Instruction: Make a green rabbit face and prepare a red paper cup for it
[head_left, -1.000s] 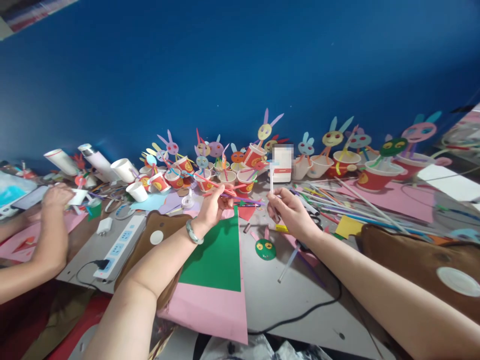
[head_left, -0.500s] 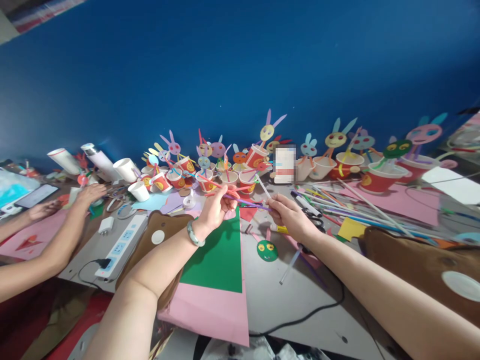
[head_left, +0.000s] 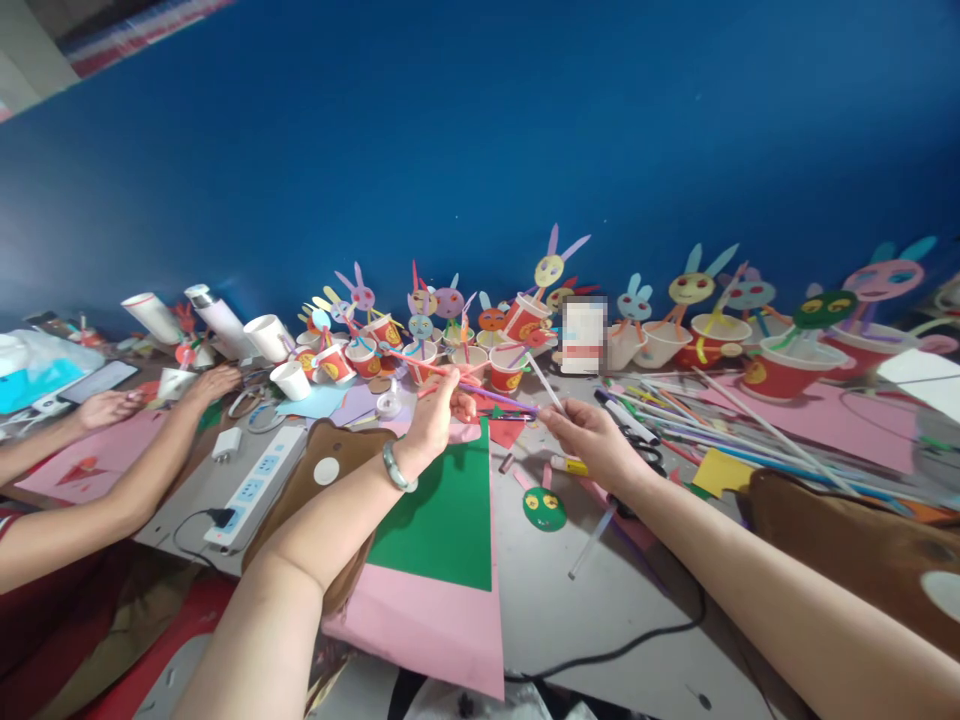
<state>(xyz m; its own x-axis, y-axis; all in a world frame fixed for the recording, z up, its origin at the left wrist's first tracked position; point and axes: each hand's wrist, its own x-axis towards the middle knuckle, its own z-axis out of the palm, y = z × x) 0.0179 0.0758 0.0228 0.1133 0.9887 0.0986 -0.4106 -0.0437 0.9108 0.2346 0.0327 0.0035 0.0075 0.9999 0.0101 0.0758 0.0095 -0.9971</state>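
Observation:
My left hand (head_left: 439,420), with a bangle at the wrist, is closed around orange pipe cleaners (head_left: 417,366). A purple pipe cleaner (head_left: 501,399) stretches from it to my right hand (head_left: 589,435), whose thumb and fingers pinch near its end. A thin white stick (head_left: 545,382) slants up out of the right hand too. Below the hands lies a green paper frog face (head_left: 544,508) with yellow eyes and pink strips. Green paper (head_left: 442,520) rests on pink paper (head_left: 435,630) under my left forearm.
Paper cups (head_left: 795,365) with paper animal heads line the blue wall. Loose pipe cleaners (head_left: 757,425), a yellow marker (head_left: 570,465) and black scissors (head_left: 651,455) lie at right. A power strip (head_left: 259,485) is at left, beyond it a co-worker's hands (head_left: 214,385). A black cable (head_left: 622,632) crosses in front.
The view has turned slightly, so the scene sits further right. Both hands keep hold of the pipe cleaners, nearly in the same pose. The co-worker's hand has moved a little.

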